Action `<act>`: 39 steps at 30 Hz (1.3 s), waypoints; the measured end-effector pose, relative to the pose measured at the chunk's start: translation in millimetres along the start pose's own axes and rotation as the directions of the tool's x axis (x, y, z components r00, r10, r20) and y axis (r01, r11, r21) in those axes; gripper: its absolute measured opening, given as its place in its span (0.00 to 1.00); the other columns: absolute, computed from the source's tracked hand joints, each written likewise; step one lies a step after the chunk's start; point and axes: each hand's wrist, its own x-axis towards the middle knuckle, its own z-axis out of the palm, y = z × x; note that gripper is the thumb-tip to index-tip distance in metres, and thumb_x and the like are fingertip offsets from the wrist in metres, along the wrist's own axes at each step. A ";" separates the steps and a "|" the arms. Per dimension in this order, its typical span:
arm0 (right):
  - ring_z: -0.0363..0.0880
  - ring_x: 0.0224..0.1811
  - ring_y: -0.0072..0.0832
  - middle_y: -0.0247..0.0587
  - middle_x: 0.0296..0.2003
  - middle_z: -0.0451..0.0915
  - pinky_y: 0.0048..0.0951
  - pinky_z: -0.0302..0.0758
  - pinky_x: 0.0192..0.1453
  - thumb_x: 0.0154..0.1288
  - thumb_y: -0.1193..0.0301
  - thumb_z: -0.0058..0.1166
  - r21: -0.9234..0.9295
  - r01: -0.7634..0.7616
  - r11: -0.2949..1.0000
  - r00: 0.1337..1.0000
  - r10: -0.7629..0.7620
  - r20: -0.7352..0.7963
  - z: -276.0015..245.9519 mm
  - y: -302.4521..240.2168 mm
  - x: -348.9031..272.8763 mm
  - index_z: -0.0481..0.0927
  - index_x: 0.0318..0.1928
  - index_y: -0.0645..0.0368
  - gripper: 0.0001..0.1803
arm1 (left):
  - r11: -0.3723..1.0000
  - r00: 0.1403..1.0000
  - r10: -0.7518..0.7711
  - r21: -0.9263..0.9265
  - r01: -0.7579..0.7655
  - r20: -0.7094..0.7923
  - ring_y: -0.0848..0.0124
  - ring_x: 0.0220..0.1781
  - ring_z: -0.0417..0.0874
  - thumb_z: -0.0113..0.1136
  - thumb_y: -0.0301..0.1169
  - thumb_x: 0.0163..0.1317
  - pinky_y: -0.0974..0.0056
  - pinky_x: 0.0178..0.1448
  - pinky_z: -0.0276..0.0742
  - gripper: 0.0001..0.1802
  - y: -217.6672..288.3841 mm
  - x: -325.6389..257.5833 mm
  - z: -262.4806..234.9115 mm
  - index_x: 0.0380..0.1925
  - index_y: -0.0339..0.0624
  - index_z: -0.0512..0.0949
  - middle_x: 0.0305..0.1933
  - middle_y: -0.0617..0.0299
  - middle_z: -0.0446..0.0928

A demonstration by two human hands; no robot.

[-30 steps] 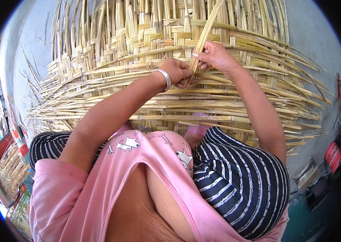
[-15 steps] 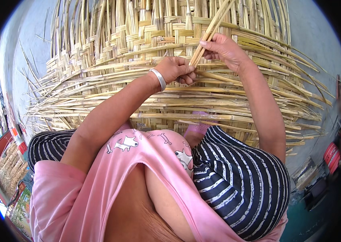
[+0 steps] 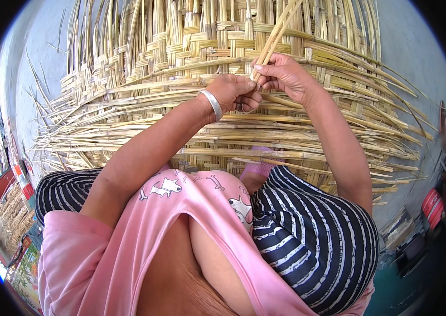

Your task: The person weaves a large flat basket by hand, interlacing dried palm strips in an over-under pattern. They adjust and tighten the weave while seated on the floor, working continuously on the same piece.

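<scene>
Pinching the pale yellow bamboo strips (image 3: 274, 38), my right hand (image 3: 281, 76) has drawn them up steeper than a second ago, over the large woven bamboo mat (image 3: 181, 68). My left hand (image 3: 236, 92), silver bangle (image 3: 213, 104) at the wrist, seems closed on their base.

Pale concrete floor (image 3: 33, 79), bright daylight

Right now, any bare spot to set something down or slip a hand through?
Bare floor runs left of the woven mat, and more shows beyond its frayed right edge near the upper right. It is crowded at centre: the left hand and right hand pinch upright strips, with loose strip ends fanning outward.
</scene>
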 end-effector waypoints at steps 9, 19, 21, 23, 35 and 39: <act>0.80 0.27 0.20 0.39 0.28 0.80 0.19 0.80 0.31 0.64 0.71 0.55 -0.048 0.040 0.998 0.995 -0.044 -0.086 6.4 -7.2 5.0 0.76 0.40 0.64 0.09 | 0.972 0.956 0.152 0.215 -0.098 -0.251 0.74 0.19 0.75 0.49 0.35 0.67 0.69 0.24 0.71 0.12 -7.6 3.3 11.5 0.30 0.39 0.74 0.20 0.63 0.74; 0.81 0.26 0.22 0.39 0.26 0.81 0.22 0.79 0.30 0.63 0.71 0.55 -0.502 0.301 0.811 0.911 -0.400 -0.100 52.7 -21.4 0.7 0.78 0.35 0.66 0.09 | 0.972 0.865 0.237 0.106 -0.212 -0.442 0.71 0.13 0.68 0.48 0.28 0.62 0.67 0.17 0.60 0.09 5.0 8.5 2.8 0.26 0.36 0.72 0.15 0.61 0.68; 0.81 0.26 0.21 0.38 0.25 0.81 0.21 0.79 0.30 0.64 0.70 0.56 -0.440 0.347 0.829 0.898 -0.428 -0.099 54.7 -24.3 0.0 0.78 0.35 0.65 0.09 | 0.967 0.882 0.239 0.021 -0.253 -0.406 0.71 0.14 0.68 0.48 0.28 0.63 0.67 0.17 0.61 0.09 10.0 5.4 0.0 0.25 0.38 0.71 0.16 0.61 0.68; 0.81 0.26 0.20 0.38 0.25 0.80 0.21 0.79 0.30 0.64 0.70 0.55 -0.400 0.396 0.827 0.882 -0.463 -0.086 53.1 -19.6 0.3 0.78 0.36 0.65 0.09 | 0.965 0.906 0.222 -0.052 -0.257 -0.361 0.70 0.15 0.69 0.48 0.29 0.63 0.67 0.19 0.63 0.09 15.9 -1.7 1.3 0.24 0.39 0.70 0.17 0.62 0.68; 0.80 0.28 0.21 0.36 0.28 0.79 0.22 0.79 0.33 0.64 0.69 0.55 -0.115 0.396 0.911 0.897 -0.411 -0.163 40.4 -37.4 -6.2 0.76 0.41 0.63 0.10 | 0.793 0.766 0.571 0.440 -0.422 -0.294 0.75 0.20 0.72 0.52 0.31 0.63 0.67 0.26 0.69 0.09 23.8 -22.7 7.6 0.29 0.37 0.76 0.18 0.63 0.72; 0.80 0.25 0.22 0.39 0.25 0.80 0.20 0.78 0.29 0.64 0.69 0.55 -0.123 0.455 0.882 0.865 -0.470 -0.174 48.5 -32.5 -10.0 0.76 0.38 0.64 0.10 | 0.557 0.592 0.755 0.754 -0.349 -0.283 0.68 0.23 0.77 0.53 0.30 0.59 0.61 0.32 0.74 0.09 19.1 -13.9 7.0 0.29 0.36 0.77 0.22 0.52 0.77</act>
